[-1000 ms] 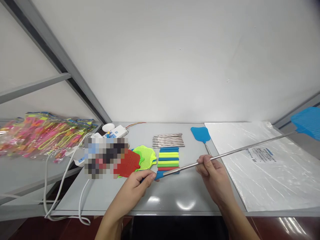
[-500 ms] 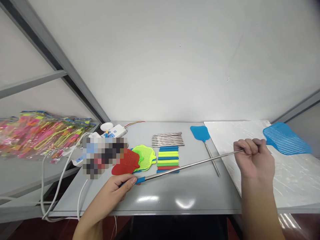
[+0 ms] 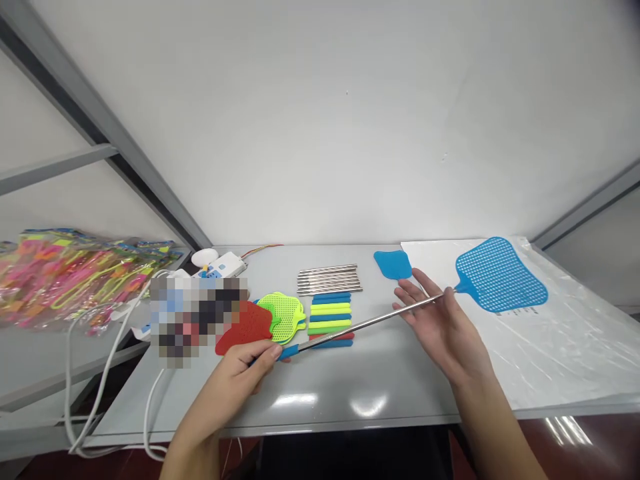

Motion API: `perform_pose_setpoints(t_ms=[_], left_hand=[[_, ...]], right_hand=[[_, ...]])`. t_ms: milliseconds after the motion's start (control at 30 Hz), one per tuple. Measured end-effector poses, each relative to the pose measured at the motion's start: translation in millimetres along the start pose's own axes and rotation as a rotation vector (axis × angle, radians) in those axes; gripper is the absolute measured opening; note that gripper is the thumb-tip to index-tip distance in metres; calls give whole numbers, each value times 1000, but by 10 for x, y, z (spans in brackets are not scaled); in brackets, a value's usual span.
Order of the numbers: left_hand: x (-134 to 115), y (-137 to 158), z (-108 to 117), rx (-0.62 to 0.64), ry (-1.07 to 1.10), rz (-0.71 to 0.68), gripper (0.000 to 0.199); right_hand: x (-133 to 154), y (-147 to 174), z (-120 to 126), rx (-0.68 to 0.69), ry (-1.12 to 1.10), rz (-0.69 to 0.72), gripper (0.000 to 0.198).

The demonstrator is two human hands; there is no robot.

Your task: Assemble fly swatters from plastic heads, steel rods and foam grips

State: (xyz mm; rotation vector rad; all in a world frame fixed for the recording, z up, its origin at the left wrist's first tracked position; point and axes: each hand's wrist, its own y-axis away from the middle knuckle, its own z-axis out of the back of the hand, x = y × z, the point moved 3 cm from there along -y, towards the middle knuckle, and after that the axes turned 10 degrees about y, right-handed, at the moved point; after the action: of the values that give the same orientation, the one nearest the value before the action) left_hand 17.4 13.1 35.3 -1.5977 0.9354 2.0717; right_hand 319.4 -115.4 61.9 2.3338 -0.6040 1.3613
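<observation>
Left hand pinches blue handle; right hand, fingers open, cradles steel rod. Push straight along rod, keep swatter head level.

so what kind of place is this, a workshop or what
Probably a small assembly or packing bench for fly swatters: a grey table holds loose steel rods, coloured foam grips and red and green mesh swatter heads, with bagged finished swatters piled at left.

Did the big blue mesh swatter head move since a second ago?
Yes. The blue mesh swatter head came left and down, from beyond the clear plastic sheet's right edge to above the sheet, nearer the steel rods.
</observation>
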Motion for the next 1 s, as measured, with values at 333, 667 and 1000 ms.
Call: perform_pose_setpoints(t_ms=[333,667,1000], left_hand=[[78,63,85,-57,-18,37,36],[-132,-79,-409,-54,-24,-68,39],[-158,-210,-904,56,311,14,43]], right_hand=[[356,-290,505,-421,-39,372,25],[129,100,-4,-386,69,320,40],[61,128,-185,-172,236,168,42]])
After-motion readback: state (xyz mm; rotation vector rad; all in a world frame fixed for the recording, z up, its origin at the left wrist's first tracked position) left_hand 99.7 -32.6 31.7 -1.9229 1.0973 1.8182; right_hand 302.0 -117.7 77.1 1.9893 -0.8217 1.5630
